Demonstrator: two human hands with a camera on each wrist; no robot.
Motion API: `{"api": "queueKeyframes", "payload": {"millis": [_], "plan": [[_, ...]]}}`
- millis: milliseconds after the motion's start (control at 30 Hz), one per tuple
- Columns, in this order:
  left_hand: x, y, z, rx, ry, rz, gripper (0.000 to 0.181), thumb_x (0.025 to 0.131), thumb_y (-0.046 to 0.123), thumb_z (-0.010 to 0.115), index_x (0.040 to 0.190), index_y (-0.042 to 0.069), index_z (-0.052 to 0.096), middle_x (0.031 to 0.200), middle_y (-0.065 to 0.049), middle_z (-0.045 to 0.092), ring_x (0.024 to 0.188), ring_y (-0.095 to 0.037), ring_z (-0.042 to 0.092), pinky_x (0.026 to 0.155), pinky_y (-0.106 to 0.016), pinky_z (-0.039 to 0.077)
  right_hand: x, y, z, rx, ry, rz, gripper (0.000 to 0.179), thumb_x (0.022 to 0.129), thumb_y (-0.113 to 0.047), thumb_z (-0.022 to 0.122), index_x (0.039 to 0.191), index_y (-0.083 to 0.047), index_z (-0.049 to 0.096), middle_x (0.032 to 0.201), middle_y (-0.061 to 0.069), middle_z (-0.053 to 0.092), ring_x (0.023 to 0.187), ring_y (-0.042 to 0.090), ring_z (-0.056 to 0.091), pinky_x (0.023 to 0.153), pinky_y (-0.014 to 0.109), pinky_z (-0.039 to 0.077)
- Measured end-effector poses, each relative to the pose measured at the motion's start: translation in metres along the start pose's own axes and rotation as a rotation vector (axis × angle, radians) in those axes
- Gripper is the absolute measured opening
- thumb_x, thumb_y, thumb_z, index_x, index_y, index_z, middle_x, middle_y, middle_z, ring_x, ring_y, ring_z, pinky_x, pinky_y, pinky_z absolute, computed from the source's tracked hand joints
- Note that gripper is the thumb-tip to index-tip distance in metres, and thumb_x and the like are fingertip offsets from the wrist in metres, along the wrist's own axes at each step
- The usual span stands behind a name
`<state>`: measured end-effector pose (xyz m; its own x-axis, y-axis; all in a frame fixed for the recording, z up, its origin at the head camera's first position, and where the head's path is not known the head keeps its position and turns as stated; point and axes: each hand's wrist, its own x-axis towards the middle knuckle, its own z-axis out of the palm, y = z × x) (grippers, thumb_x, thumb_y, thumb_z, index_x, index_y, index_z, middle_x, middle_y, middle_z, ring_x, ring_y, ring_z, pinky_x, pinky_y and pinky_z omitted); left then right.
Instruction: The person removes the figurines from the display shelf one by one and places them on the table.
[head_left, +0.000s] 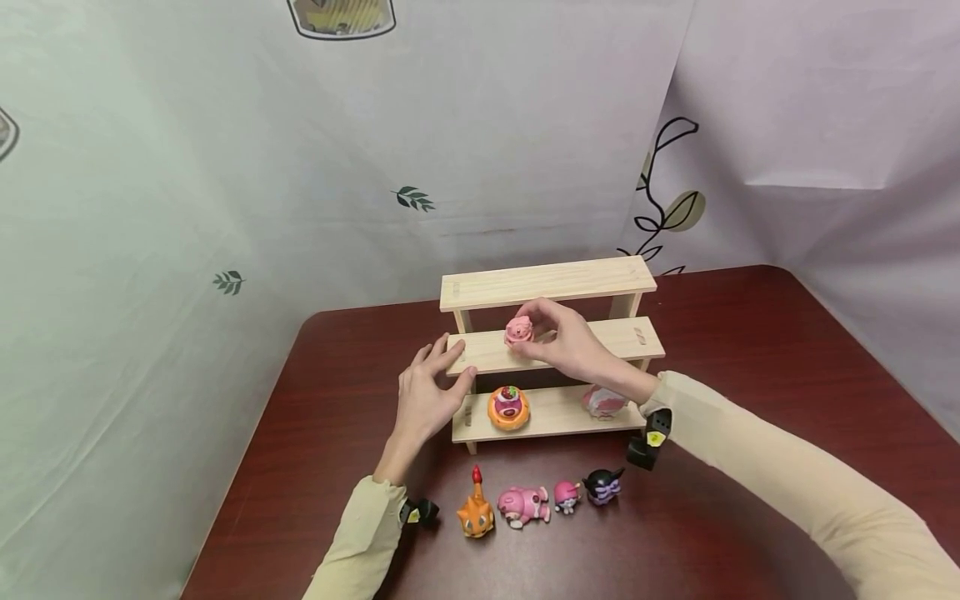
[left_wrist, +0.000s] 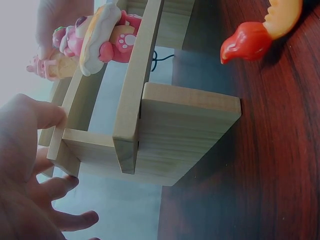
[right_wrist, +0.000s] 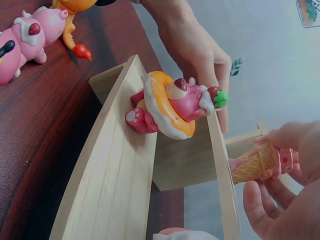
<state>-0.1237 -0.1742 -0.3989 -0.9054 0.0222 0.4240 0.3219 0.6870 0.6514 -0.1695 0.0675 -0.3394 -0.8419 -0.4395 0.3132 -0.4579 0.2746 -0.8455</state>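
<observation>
My right hand [head_left: 573,342] holds a pink figurine in a waffle ice-cream cone [right_wrist: 257,162] between thumb and fingers, at the middle board of a tiered wooden display shelf [head_left: 480,354]. At the left end of that board, my left hand [head_left: 427,392] grips the edge with thumb and fingers, the other fingers spread past it. On the lowest board, a pink bear figurine in an orange-and-white ring [right_wrist: 170,105] sits near the left end. A pink and white figurine [head_left: 603,402] stands toward the right end, partly hidden by my right forearm.
In front of the shelf, an orange figurine with a red-tipped tail [head_left: 476,512], a pink figurine lying down [head_left: 523,505], a small pink-headed figurine [head_left: 567,496] and a black figurine with a purple bow [head_left: 603,486] lie in a row on the dark red table [head_left: 330,400]. A pale curtain [head_left: 525,150] hangs behind.
</observation>
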Motion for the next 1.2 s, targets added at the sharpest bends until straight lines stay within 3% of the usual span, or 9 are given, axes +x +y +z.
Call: {"api": "queueKeyframes", "payload": {"millis": [567,800,1033,1200], "plan": [[-0.001,0.000,-0.001,-0.006,-0.003,0.007,0.046,0.089,0.031,0.071,0.132,0.012,0.068,0.144,-0.011,0.053,0.135,-0.044,0.042,0.104,-0.066,0.026,-0.022,-0.008,-0.022,-0.005,-0.007,0.032,0.036,0.084,-0.009,0.081,0.115,-0.004,0.063,0.107,0.009,0.064,0.091,0.023,0.066,0.079,0.038,0.055],[-0.001,0.000,-0.001,-0.005,-0.003,0.000,0.047,0.089,0.031,0.071,0.132,0.014,0.068,0.144,-0.012,0.054,0.135,-0.043,0.041,0.104,-0.066,0.026,-0.034,-0.011,-0.032,0.057,-0.018,0.056,0.035,0.084,-0.007,0.080,0.114,-0.003,0.061,0.093,0.007,0.070,0.086,0.024,0.067,0.072,0.033,0.056],[-0.001,0.001,-0.001,-0.006,0.003,0.008,0.046,0.089,0.031,0.071,0.132,0.013,0.068,0.144,-0.011,0.054,0.134,-0.043,0.043,0.103,-0.066,0.027,-0.047,-0.016,-0.039,0.047,-0.009,0.057,0.038,0.082,-0.005,0.081,0.114,-0.003,0.061,0.103,0.009,0.064,0.089,0.024,0.065,0.074,0.035,0.056],[-0.002,0.000,0.000,-0.006,0.006,0.010,0.046,0.089,0.030,0.071,0.132,0.013,0.068,0.144,-0.011,0.054,0.135,-0.043,0.042,0.103,-0.066,0.027,-0.055,-0.019,-0.041,0.051,-0.001,0.048,0.039,0.081,-0.005,0.083,0.113,-0.003,0.061,0.102,0.010,0.064,0.088,0.024,0.066,0.073,0.035,0.057]]}}
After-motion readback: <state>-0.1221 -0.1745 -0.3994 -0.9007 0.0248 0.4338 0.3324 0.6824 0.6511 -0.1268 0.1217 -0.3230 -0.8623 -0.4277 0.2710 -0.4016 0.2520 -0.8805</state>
